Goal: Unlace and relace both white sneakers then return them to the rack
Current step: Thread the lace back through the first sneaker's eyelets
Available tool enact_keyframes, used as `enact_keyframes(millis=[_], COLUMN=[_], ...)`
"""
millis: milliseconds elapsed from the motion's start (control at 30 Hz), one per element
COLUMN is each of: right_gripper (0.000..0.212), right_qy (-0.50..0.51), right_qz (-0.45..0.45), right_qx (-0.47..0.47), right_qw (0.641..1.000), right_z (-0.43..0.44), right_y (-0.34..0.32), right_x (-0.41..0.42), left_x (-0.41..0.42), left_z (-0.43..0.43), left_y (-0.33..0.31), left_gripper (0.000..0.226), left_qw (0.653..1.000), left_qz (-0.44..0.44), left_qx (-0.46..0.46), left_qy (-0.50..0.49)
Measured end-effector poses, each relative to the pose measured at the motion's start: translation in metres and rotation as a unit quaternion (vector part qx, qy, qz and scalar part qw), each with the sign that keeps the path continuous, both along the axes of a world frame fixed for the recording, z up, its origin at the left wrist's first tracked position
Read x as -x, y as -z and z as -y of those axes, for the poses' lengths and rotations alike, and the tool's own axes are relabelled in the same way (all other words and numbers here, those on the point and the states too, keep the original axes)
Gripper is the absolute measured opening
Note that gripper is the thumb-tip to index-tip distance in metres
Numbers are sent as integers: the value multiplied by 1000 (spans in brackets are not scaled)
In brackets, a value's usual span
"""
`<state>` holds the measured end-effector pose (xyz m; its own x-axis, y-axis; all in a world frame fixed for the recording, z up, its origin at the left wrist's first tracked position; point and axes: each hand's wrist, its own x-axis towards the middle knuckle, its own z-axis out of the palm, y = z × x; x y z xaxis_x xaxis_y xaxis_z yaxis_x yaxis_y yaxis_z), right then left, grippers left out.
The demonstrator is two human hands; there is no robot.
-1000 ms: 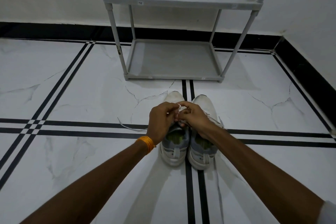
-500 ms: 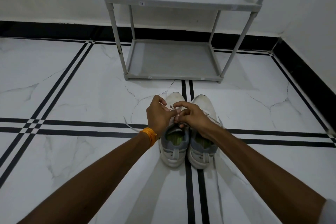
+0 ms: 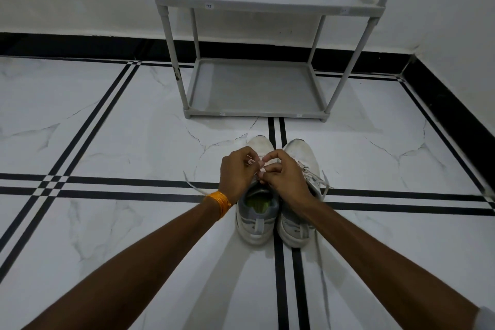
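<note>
Two white sneakers stand side by side on the floor, toes toward the rack. The left sneaker (image 3: pixel 255 218) has a green insole showing. The right sneaker (image 3: pixel 300 153) has its laces tied. My left hand (image 3: pixel 237 173) and my right hand (image 3: pixel 285 177) meet over the left sneaker's tongue, both pinching its white lace (image 3: pixel 194 187). A loose end of that lace trails left across the floor. The eyelets are hidden under my fingers.
A grey two-shelf rack (image 3: pixel 257 112) stands just beyond the sneakers against the white wall, both shelves bare. A black skirting (image 3: pixel 452 112) runs along the right wall. The white marble floor (image 3: pixel 107 142) has black stripes.
Both hands have shifted slightly away from me, toward the toe of the left sneaker, still working its lace. The loose lace end on the floor has moved a little.
</note>
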<state>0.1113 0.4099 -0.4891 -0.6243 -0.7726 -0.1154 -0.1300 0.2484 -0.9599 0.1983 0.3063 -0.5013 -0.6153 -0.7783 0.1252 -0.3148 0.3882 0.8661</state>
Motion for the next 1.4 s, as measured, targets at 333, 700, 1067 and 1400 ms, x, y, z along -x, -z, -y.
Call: enact_keyframes(millis=[333, 700, 1067, 1400], right_gripper=[24, 8, 19, 17], right_qy=[-7, 7, -65, -130], right_qz=[-31, -110, -371, -591], right_qx=[-21, 39, -19, -140], right_qw=[999, 993, 926, 783], right_z=[-2, -6, -8, -41], right_y=[-1, 5, -10, -9], right_x=[3, -5, 5, 35], left_x=[-12, -14, -7, -24], left_z=[19, 27, 22, 35], left_y=[-21, -27, -34, -24], left_gripper=[19, 19, 15, 13], left_qw=[953, 938, 910, 965], left_qz=[147, 157, 143, 90], left_qx=[184, -267, -382, -241], left_qy=[190, 156, 80, -46])
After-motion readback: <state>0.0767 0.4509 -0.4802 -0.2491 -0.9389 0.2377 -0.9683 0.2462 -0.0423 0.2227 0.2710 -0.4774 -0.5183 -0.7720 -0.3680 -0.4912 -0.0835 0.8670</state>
